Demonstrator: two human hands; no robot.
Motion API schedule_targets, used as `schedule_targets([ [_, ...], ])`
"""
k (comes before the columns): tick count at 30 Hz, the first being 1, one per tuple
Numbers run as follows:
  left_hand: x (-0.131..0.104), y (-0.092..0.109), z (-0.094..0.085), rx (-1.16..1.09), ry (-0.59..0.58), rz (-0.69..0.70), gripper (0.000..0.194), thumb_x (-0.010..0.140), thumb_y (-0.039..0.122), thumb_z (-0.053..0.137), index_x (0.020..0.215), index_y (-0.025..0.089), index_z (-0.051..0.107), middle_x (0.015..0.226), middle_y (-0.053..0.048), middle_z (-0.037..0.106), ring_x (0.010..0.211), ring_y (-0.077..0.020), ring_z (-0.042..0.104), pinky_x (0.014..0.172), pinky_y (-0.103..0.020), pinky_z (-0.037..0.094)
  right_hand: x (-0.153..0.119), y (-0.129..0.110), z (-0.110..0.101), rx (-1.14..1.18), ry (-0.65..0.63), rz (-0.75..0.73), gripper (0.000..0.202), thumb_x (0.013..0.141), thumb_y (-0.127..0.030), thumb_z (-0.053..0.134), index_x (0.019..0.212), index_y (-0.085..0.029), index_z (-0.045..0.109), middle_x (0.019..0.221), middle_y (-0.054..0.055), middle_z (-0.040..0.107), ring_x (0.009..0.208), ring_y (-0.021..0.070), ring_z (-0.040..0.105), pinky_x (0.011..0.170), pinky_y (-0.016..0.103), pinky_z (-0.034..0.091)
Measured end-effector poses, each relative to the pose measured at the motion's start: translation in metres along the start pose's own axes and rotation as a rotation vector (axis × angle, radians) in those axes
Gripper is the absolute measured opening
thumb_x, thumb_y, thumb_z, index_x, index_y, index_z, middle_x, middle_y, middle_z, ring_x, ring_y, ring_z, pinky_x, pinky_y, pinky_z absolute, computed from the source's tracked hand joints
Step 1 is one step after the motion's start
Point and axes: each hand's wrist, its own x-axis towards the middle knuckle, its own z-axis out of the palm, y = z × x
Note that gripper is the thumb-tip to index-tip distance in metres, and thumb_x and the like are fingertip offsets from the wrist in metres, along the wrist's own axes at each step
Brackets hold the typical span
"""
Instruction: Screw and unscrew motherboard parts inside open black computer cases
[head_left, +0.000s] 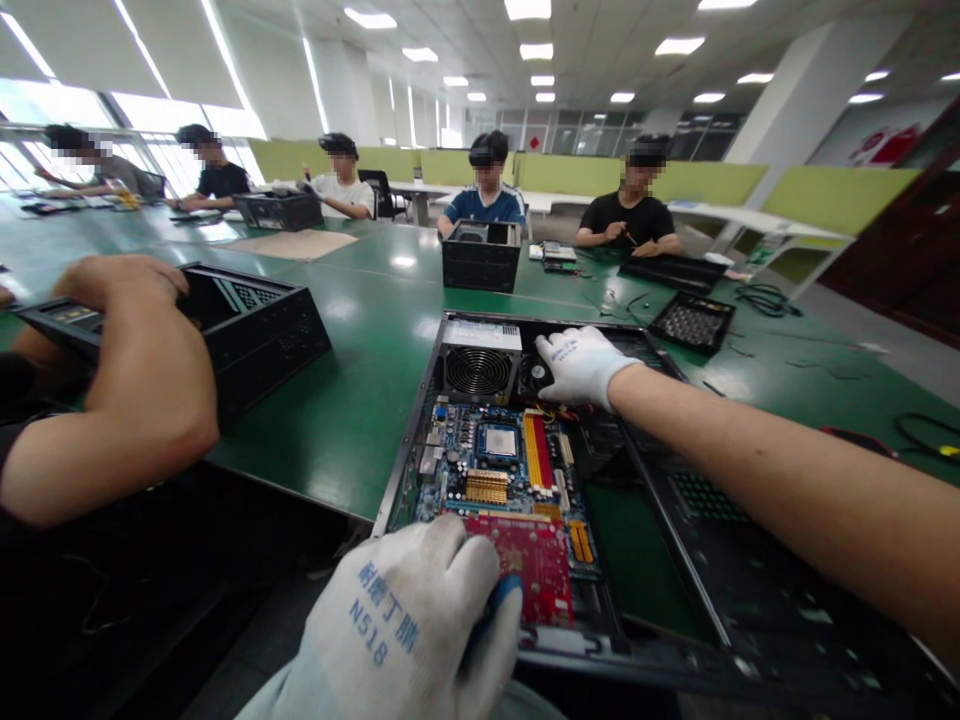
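An open black computer case (442,340) lies on the green table, with a blue motherboard (457,450) inside and a silver power supply (480,362) at its far left corner. My left hand (427,600), in a white glove, is at the near left of the case with its fingers curled round the edge of a red card (536,560); its fingertips are partly hidden. My right hand (581,365), gloved too, reaches to the far side, its closed fingers at a black fan with a round hub (538,373). Whatever those fingers hold is hidden.
On the left, a person's bare arm (150,380) reaches into another black case (270,345). Across the green table (360,300) several people sit working. A black tray (694,322) and loose cables (769,300) lie at the back right.
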Motion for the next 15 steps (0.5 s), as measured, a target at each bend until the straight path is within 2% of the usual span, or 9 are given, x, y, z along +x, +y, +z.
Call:
schedule_targets([
  [6,0.002,0.001,-0.003,0.002,-0.035,-0.035,0.014,0.091,0.032,0.057,0.080,0.025,0.055,0.077,-0.001,0.061,0.062,-0.0181,0.059,0.052,-0.032,0.044,-0.035,0.028,-0.002,0.180,0.065,-0.053,0.082,0.089,-0.064,0.054,0.149,-0.008,0.050,0.145,0.023,0.059,0.132,0.0380,0.056,0.107,0.046,0.044],
  [10,0.002,0.001,-0.005,-0.021,-0.057,-0.059,0.011,0.092,0.033,0.056,0.084,0.025,0.057,0.081,-0.002,0.064,0.066,-0.0183,0.063,0.056,-0.030,0.049,-0.072,0.053,0.011,0.461,0.119,-0.033,0.083,0.089,-0.068,0.054,0.150,-0.011,0.050,0.154,0.019,0.051,0.142,0.0360,0.048,0.117,0.045,0.039],
  [15,0.006,0.002,-0.010,-0.054,-0.016,-0.026,0.007,0.093,0.030,0.053,0.091,0.026,0.058,0.083,-0.001,0.067,0.068,-0.0174,0.066,0.060,-0.028,0.052,-0.111,0.067,0.027,0.739,0.239,0.018,0.077,0.091,-0.069,0.052,0.149,-0.018,0.052,0.153,0.012,0.054,0.140,0.0338,0.051,0.121,0.048,0.038],
])
